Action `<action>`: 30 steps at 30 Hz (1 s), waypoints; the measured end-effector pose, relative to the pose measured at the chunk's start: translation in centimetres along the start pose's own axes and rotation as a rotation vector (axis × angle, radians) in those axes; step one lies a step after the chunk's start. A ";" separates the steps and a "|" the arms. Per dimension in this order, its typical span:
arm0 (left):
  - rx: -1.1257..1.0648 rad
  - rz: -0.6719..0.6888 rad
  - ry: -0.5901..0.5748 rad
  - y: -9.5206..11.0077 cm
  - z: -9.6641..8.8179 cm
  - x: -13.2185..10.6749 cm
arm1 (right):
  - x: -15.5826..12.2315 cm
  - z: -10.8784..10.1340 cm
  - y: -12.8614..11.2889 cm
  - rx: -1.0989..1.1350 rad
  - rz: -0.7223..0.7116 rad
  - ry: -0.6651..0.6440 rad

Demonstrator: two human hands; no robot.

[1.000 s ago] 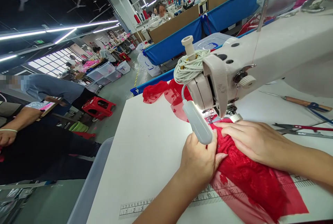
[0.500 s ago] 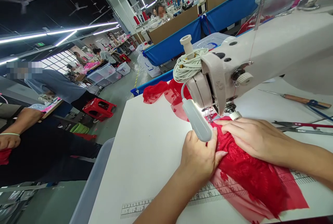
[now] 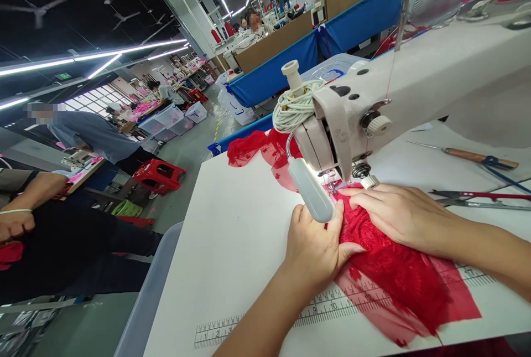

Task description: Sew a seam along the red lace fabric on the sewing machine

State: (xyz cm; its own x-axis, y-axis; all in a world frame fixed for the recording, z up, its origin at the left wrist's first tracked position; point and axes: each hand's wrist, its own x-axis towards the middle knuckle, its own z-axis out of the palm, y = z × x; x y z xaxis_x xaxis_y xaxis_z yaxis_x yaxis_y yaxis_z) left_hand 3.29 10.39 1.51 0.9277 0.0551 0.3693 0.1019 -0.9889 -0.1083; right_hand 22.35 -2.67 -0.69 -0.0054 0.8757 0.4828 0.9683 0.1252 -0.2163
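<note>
Red lace fabric (image 3: 398, 263) with a sheer, flower-patterned layer lies beneath the presser foot (image 3: 332, 186) of a white sewing machine (image 3: 440, 74). My left hand (image 3: 315, 243) holds the fabric just left of the foot, index finger close to the needle area and thumb across the cloth. Some of its fingers are hidden behind the grey lamp head (image 3: 317, 196). On the other side, my right hand (image 3: 404, 216) grips the fabric, its fingers bent together near the foot. More sheer red cloth (image 3: 249, 146) spreads out behind the machine head.
A wooden-handled awl (image 3: 477, 158) and red-handled scissors (image 3: 477, 196) lie right of the machine. A printed ruler scale (image 3: 315, 310) crosses the white table (image 3: 215, 246). A grey bin (image 3: 155, 279) stands at its left edge. At far left a person's hand (image 3: 16, 224) holds red cloth.
The fabric's near edge has shifted a little up and left, towards the foot. Both hands keep their hold with little movement. The view has shifted slightly.
</note>
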 end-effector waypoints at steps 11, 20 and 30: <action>-0.002 0.013 0.045 -0.4 -0.1 -0.2 | 0.3 -0.1 -0.1 0.076 0.044 -0.013; -0.239 0.133 0.037 -0.4 -0.8 0.5 | -0.9 -0.2 0.0 0.096 -0.068 0.032; -0.151 0.101 0.071 0.3 -0.9 -0.1 | -1.0 -0.4 -0.1 0.049 -0.051 0.097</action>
State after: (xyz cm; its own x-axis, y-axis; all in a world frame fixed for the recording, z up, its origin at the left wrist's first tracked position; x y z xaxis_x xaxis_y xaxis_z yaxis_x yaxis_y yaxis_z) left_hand 2.95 9.96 2.24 0.9021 -0.0500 0.4287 -0.0503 -0.9987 -0.0106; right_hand 22.33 -3.70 -0.80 -0.0278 0.8188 0.5734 0.9540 0.1930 -0.2293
